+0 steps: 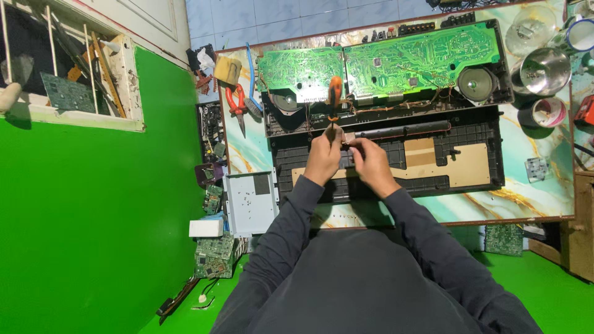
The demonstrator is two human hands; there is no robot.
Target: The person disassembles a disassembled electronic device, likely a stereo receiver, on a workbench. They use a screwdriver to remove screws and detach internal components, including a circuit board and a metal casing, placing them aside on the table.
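The left hand (324, 156) is closed around an orange-and-black screwdriver (334, 102), which points toward twelve o'clock; the right hand (371, 162), touching it at three o'clock, pinches a small part too tiny to identify; both rest on the black opened casing (470, 133); green circuit boards (421, 59) lie at twelve o'clock; red pliers (235, 102) at ten o'clock.

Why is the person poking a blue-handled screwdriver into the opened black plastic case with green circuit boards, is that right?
Not quite: the head view shows the screwdriver has an orange and black handle, not blue. The left hand holds it over the opened black plastic case with green circuit boards.
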